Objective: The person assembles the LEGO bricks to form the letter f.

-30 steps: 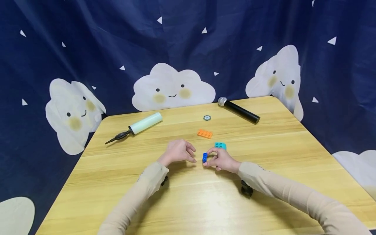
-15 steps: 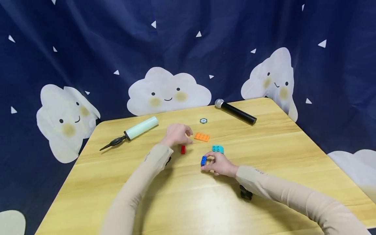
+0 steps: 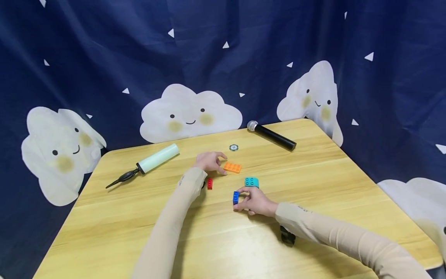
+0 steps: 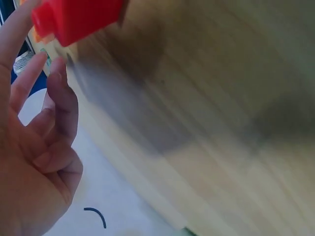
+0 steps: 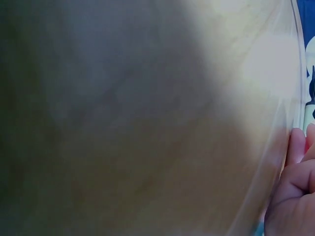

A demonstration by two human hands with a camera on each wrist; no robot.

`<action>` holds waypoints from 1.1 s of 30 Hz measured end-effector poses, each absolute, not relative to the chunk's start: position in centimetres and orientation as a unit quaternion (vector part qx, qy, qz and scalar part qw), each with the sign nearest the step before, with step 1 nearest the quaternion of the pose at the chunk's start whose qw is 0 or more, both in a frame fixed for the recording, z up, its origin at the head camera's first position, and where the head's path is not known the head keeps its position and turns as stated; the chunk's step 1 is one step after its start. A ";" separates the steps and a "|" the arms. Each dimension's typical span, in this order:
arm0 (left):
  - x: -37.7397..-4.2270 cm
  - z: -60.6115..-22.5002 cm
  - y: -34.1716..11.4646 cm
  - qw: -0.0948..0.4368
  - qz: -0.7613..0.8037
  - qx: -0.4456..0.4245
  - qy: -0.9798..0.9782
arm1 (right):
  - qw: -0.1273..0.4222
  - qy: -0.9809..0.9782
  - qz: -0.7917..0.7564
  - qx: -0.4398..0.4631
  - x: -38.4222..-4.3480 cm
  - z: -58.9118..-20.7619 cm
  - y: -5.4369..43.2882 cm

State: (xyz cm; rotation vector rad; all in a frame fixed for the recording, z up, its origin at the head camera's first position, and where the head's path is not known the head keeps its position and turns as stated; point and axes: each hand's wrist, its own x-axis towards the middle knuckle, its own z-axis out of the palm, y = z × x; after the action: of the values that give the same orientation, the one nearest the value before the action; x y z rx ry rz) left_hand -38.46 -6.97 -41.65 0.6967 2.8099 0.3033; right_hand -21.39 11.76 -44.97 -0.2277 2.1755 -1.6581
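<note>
In the head view my left hand (image 3: 208,161) reaches over the table. Its thumb and index finger are spread at the left end of an orange toy building brick (image 3: 232,167), with no clear grip on it. A small red building brick (image 3: 210,183) lies just below this hand; the left wrist view shows the red brick (image 4: 86,19) large at the top. My right hand (image 3: 257,202) pinches a small blue building brick (image 3: 235,197) between thumb and index finger. Right behind that hand sits a turquoise brick (image 3: 251,181), its near part hidden by the fingers.
Toward the back of the wooden table (image 3: 115,232) lie a pale green hand pump (image 3: 158,158) with a black nozzle, a round poker chip (image 3: 234,147) and a black microphone (image 3: 273,137). A dark blue curtain (image 3: 195,58) with clouds hangs behind.
My left hand moved away from the blue brick, leaving the red brick in view, and came up to the orange brick. My right hand still holds the blue brick. The head view shifted slightly.
</note>
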 end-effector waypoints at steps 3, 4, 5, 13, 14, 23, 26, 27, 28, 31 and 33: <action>-38.6 -41.9 -6.8 0.146 0.140 0.234 0.951 | 0.201 0.764 -0.608 -0.078 -21.4 -45.1 11.7; -38.6 -42.0 -6.9 0.151 0.149 0.231 0.949 | 0.202 0.761 -0.612 -0.078 -21.3 -45.1 11.7; -38.6 -42.1 -6.9 0.156 0.160 0.227 0.948 | 0.205 0.756 -0.617 -0.075 -21.3 -45.1 11.6; -38.3 -42.4 -7.3 0.150 0.184 0.213 0.948 | 0.213 0.727 -0.651 -0.056 -21.2 -45.2 11.3; -38.2 -42.3 -7.3 0.147 0.183 0.214 0.948 | 0.213 0.725 -0.653 -0.053 -21.2 -45.2 11.3; -36.7 -42.1 -8.0 0.100 0.186 0.230 0.950 | 0.219 0.719 -0.659 -0.035 -21.3 -45.2 11.4; -36.0 -41.8 -8.3 0.086 0.189 0.238 0.949 | 0.221 0.720 -0.657 -0.035 -21.2 -45.1 11.4; -35.7 -41.7 -8.4 0.081 0.189 0.242 0.948 | 0.221 0.720 -0.657 -0.038 -21.2 -45.1 11.4; -35.3 -41.5 -8.5 0.075 0.188 0.246 0.948 | 0.222 0.719 -0.657 -0.041 -21.2 -45.1 11.4; -34.2 -40.9 -8.7 0.060 0.195 0.260 0.944 | 0.222 0.713 -0.664 -0.048 -21.1 -45.0 11.5; -33.3 -40.5 -8.9 0.052 0.207 0.270 0.939 | 0.219 0.709 -0.668 -0.054 -21.0 -44.9 11.5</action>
State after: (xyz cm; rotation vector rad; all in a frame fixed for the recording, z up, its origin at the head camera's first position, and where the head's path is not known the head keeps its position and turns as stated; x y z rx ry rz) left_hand -33.35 -8.90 -40.51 0.8199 2.8554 0.6296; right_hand -21.00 11.52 -44.95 -0.1488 1.9604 -1.8491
